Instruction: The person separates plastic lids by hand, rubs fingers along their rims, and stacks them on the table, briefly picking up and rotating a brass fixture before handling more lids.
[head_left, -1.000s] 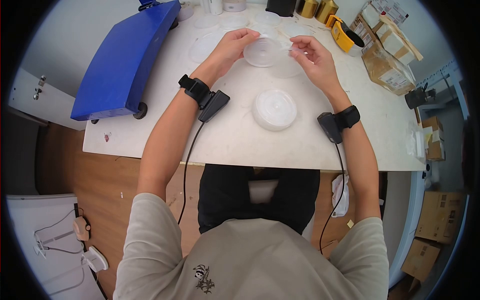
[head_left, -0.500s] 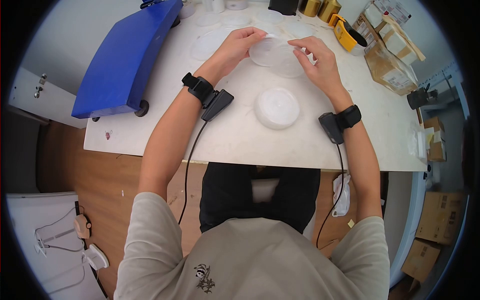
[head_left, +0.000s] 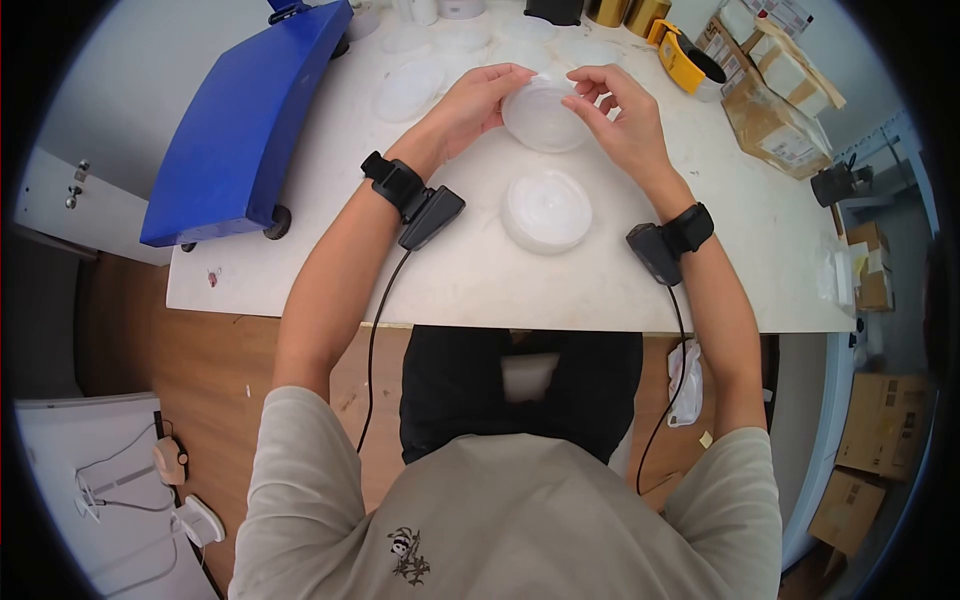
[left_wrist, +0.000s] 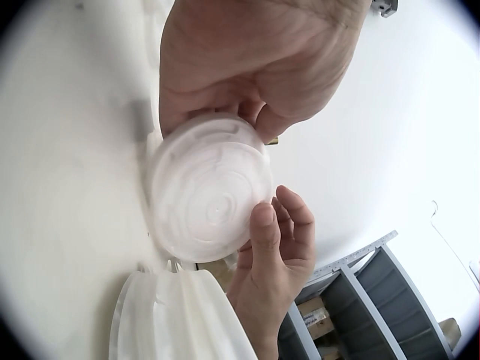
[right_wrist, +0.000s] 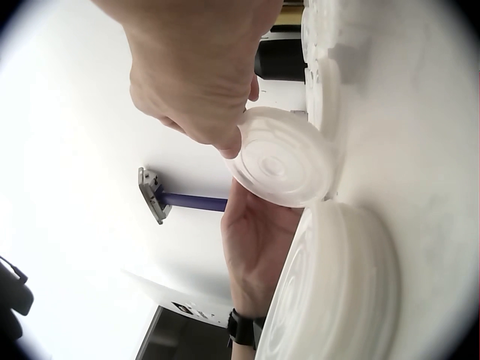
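White and faintly marked, the counter (head_left: 470, 290) runs back to a pale wall, with a large blue panel on small wheels (head_left: 240, 140) slanting along its left side. Taped cardboard boxes (head_left: 775, 125) crowd the right side, and beside them lies a yellow and black item (head_left: 688, 62); gold cylinders (head_left: 608, 10) and a black container (head_left: 553, 10) line the far edge. Several loose translucent discs (head_left: 410, 90) lie flat behind and to the left of the hands, while a low round stack of discs (head_left: 547, 210) sits nearer the body, between it and the work. Just beyond that stack, a translucent round lid (head_left: 545, 118) is held up in front of the person. It is tilted on edge, its broad ringed face turned back toward the body; being circular, it shows no one long axis. Its lower rim comes close to the counter, but whether they touch I cannot tell. The left hand (head_left: 480, 100) has its grip clamped on the left rim; the right hand's (head_left: 628, 115) grip pinches the opposite rim, thumb on the near face.
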